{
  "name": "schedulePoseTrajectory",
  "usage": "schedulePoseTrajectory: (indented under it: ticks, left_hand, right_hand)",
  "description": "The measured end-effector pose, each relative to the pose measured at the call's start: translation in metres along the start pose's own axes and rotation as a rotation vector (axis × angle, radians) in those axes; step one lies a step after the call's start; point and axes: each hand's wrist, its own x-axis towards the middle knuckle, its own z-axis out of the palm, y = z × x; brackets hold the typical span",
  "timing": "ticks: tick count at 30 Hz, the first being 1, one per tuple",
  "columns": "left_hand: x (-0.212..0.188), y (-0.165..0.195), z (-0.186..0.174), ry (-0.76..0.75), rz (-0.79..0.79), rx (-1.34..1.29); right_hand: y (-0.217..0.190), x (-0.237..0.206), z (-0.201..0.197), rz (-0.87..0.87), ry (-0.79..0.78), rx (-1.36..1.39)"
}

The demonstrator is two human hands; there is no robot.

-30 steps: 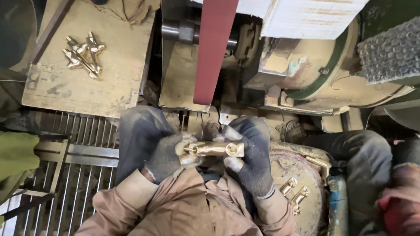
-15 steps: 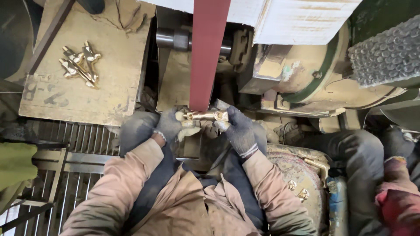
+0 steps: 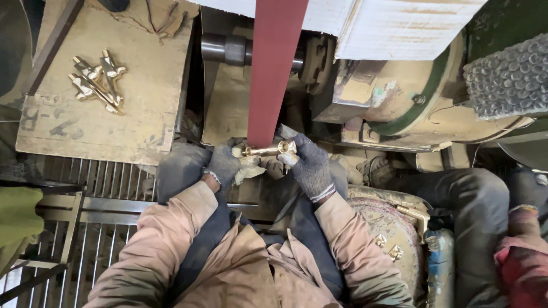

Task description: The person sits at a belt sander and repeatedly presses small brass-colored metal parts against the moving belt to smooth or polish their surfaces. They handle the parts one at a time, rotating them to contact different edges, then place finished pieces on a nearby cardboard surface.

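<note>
2 gloved hands: left hand [image 3: 224,164], right hand [image 3: 311,166], half-hiding brass fitting [image 3: 268,150].

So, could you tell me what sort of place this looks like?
Probably a metal-finishing workshop: a red abrasive belt runs on a grimy machine, gloved hands hold a brass fitting at it, more brass pieces wait nearby.

- The brass fitting [image 3: 267,150] lies crosswise between the left hand [image 3: 224,165] and the right hand [image 3: 308,165], held at both ends.
- It sits at the lower end of the sanding belt [image 3: 273,68], touching it.
- A roller [image 3: 228,49] lies behind the belt.
- A pile of fittings [image 3: 98,81] rests on the board [image 3: 97,120], left of the belt.
- A metal grate [image 3: 85,188] lies below the board.
</note>
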Motion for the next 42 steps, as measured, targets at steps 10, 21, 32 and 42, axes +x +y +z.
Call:
schedulePoseTrajectory:
  ticks: [10,21,32,42]
  left_hand:
    - [0.002,-0.016,-0.005,-0.008,-0.051,0.435]
    - [-0.009,-0.01,0.005,-0.014,-0.065,-0.014]
    - [-0.011,-0.007,0.005,-0.131,-0.236,-0.298]
    - [-0.008,-0.002,-0.005,-0.205,-0.214,-0.205]
  right_hand:
    - [-0.007,0.024,0.001,0.065,-0.091,-0.006]
    - [-0.004,0.046,0.011,0.172,-0.105,0.417]
    - [0.004,0.069,0.027,0.53,-0.12,0.703]
    - [0.006,0.078,0.034,0.561,-0.109,0.539]
